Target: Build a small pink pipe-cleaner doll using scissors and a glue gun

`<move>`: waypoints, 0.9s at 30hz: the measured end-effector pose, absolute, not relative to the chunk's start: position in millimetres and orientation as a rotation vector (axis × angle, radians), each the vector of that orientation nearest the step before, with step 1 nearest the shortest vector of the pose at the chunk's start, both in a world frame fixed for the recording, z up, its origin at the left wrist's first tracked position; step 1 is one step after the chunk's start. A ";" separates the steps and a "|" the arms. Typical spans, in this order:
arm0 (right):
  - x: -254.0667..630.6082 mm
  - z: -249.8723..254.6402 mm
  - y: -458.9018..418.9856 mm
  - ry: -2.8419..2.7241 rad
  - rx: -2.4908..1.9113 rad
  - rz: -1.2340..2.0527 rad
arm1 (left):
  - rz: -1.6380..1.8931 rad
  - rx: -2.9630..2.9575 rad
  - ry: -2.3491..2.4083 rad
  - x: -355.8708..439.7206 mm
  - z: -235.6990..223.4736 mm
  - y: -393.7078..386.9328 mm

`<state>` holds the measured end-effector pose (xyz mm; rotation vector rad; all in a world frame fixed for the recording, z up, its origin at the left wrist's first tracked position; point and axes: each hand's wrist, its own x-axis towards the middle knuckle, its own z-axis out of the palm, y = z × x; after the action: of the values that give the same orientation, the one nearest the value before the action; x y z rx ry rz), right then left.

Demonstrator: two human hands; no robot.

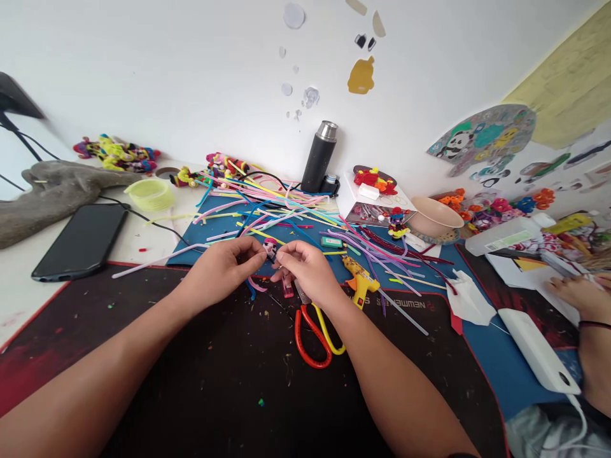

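A small doll figure (270,247) with a pink-red cap and dark body is between my two hands over the dark desk mat. Thumb and fingers of my left hand (224,268) are pinched at its left side. My right hand (305,270) is closed at its right and lower side, hiding part of the figure. Scissors (314,364) with red and yellow handles lie under my right wrist, blades partly covered. To the right rests a yellow glue gun (361,283). Behind my hands spread many coloured pipe cleaners (267,200).
A black thermos (319,156) stands by the wall. On the left lies a phone (81,242), near a yellow-green coil (150,194). A beige bowl (435,217) and a white device (539,351) are on the right. Another person's hand (580,296) is at the right edge.
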<state>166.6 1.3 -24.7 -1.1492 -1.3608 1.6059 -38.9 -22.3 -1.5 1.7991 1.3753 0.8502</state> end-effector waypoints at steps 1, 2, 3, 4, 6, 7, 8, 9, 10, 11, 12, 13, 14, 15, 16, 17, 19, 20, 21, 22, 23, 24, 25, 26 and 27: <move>166.3 -24.1 0.6 -1.330 -1.134 1.646 | 0.852 1.794 1.376 -38.7 -1.3 -22.3; 165.9 -23.5 -0.2 -1.313 -1.124 1.678 | 0.856 1.791 1.375 -38.4 -1.0 -22.4; 165.7 -23.0 -1.0 -1.303 -1.117 1.702 | 0.858 1.793 1.373 -38.0 -0.6 -22.5; 165.6 -22.7 -1.6 -1.297 -1.112 1.720 | 0.858 1.796 1.372 -37.6 -0.3 -22.7; 165.5 -22.5 -2.4 -1.288 -1.103 1.737 | 0.858 1.806 1.370 -36.8 0.0 -23.0; 165.5 -22.8 -2.5 -1.286 -1.096 1.737 | 0.860 1.809 1.369 -36.4 0.0 -23.2; 165.5 -23.2 -2.6 -1.286 -1.089 1.738 | 0.864 1.809 1.368 -36.1 -0.2 -23.3; 165.5 -23.7 -2.5 -1.287 -1.083 1.739 | 0.870 1.806 1.365 -35.9 -0.5 -23.4; 165.3 -24.1 -2.5 -1.289 -1.080 1.739 | 0.875 1.802 1.361 -35.6 -0.9 -23.4; 165.1 -24.4 -2.5 -1.291 -1.080 1.735 | 0.878 1.798 1.357 -35.4 -1.4 -23.3; 164.8 -24.5 -2.7 -1.294 -1.080 1.730 | 0.877 1.793 1.354 -35.3 -1.8 -23.1; 164.5 -24.4 -2.9 -1.298 -1.077 1.724 | 0.875 1.787 1.350 -35.1 -2.3 -22.8; 164.2 -24.0 -3.2 -1.301 -1.069 1.715 | 0.874 1.780 1.344 -35.0 -2.7 -22.4; 163.9 -23.5 -3.4 -1.303 -1.057 1.707 | 0.875 1.768 1.337 -35.0 -3.0 -22.0; 163.6 -23.0 -3.7 -1.304 -1.042 1.701 | 0.878 1.751 1.325 -34.9 -3.3 -21.5; 163.5 -22.4 -3.8 -1.304 -1.029 1.694 | 0.884 1.727 1.311 -34.8 -3.4 -21.1; 163.5 -21.4 -3.8 -1.300 -1.018 1.680 | 0.889 1.659 1.274 -34.7 -3.0 -20.5; 163.6 -21.1 -3.7 -1.298 -1.018 1.673 | 0.885 1.616 1.255 -34.6 -2.5 -20.4; 163.8 -20.9 -3.5 -1.297 -1.020 1.667 | 0.878 1.570 1.237 -34.4 -1.8 -20.4; 164.1 -20.9 -3.3 -1.297 -1.021 1.662 | 0.869 1.527 1.220 -34.3 -1.2 -20.5; 164.3 -21.1 -3.1 -1.297 -1.019 1.658 | 0.861 1.490 1.205 -34.0 -0.5 -20.5; 164.4 -21.3 -3.1 -1.300 -1.016 1.655 | 0.857 1.459 1.192 -33.8 0.0 -20.6; 164.4 -21.7 -3.2 -1.306 -1.013 1.650 | 0.857 1.436 1.182 -33.6 0.2 -20.6; 164.2 -22.1 -3.4 -1.316 -1.014 1.644 | 0.857 1.420 1.173 -33.3 0.3 -20.5; 163.8 -22.4 -3.8 -1.331 -1.023 1.635 | 0.859 1.408 1.166 -33.1 0.1 -20.4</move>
<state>163.8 -3.8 -22.4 -1.0226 -1.3306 1.6345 -33.1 -20.4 0.1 1.4083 1.1662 0.8587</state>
